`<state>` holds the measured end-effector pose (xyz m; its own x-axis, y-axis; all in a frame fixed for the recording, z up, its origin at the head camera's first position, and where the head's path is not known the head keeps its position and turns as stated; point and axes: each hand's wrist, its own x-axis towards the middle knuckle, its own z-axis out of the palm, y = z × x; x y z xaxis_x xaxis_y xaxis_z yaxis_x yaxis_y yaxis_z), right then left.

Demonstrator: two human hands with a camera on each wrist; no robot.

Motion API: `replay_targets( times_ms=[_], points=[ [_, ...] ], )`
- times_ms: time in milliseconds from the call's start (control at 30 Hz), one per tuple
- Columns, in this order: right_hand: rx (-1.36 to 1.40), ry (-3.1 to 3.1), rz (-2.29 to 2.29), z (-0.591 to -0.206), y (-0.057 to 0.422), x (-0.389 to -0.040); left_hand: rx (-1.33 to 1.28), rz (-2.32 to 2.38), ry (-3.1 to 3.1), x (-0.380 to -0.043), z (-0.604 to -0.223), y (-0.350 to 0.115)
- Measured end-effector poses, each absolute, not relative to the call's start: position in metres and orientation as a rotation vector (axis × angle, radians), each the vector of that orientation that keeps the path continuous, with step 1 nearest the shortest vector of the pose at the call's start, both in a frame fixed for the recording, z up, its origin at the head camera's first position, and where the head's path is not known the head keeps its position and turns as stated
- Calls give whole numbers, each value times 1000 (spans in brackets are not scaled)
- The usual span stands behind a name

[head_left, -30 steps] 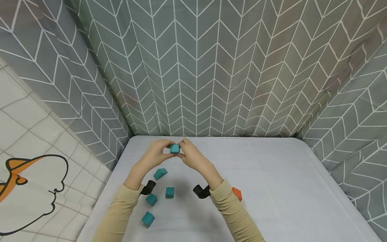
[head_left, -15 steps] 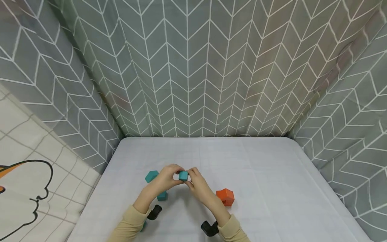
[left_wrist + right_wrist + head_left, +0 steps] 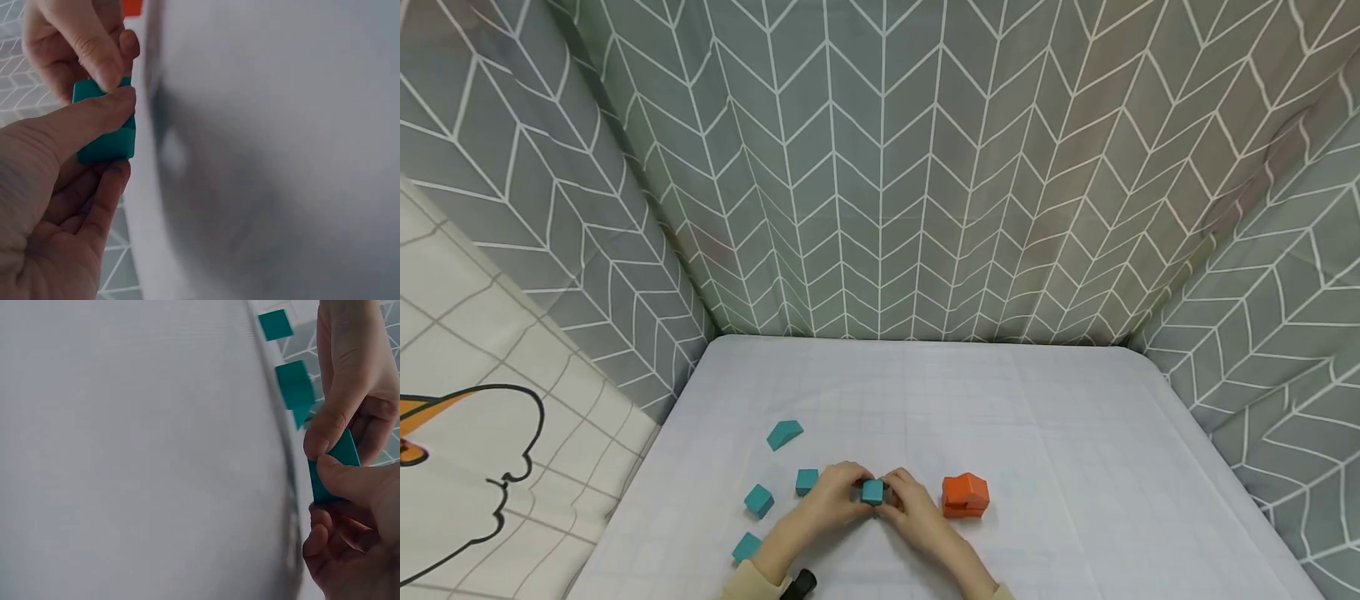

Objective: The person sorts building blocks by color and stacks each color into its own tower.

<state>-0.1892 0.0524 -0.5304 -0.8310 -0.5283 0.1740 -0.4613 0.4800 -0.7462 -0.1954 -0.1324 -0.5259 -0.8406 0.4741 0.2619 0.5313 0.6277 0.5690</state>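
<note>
Between both hands, near the front middle of the table in the head view, is a teal block. My left hand pinches it from the left, thumb on the near side. From the right, my right hand pinches the same block between thumb and fingers. In the left wrist view the teal block shows under the left thumb, and the two thumbs nearly meet on it. The right wrist view has the block partly covered by both thumbs. Whether it touches the table cannot be told.
Left of the hands lie several teal blocks: a wedge-like one, a cube beside the left hand, another cube, and one by the left forearm. An orange block shape stands right of the right hand on the white table.
Both hands have come toward the table's near edge, bringing the teal block with them. The loose teal blocks and the orange shape are now less covered by the arms.
</note>
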Motion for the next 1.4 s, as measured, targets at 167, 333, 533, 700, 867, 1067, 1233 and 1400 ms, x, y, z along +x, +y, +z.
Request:
replay_targets(
  times_ms=[167, 333, 533, 700, 867, 1067, 1233, 1400],
  points=[
    [-947, 2601, -1354, -539, 59, -182, -786, -1073, -2797, -187, -537, -127],
    [-1021, 2617, -1469, -549, 63, -179, -756, -1061, -2802, -184, -538, -122],
    [-1050, 2609, -1502, -558, 65, -177, -725, -1114, -2835, -182, -537, -119],
    [-1067, 2617, -1504, -559, 64, -178, -726, -1116, -2828, -183, -537, -121],
    [-1074, 2637, -1500, -558, 64, -179, -714, -1122, -2859, -185, -537, -120],
    [-1042, 2632, -1518, -559, 63, -178, -717, -1116, -2838, -182, -536, -120],
    [-1038, 2635, -1516, -559, 63, -179, -749, -996, -2883, -185, -527, -119],
    [-1061, 2646, -1512, -559, 63, -180, -791, -826, -2794, -192, -492, -123]
  ],
)
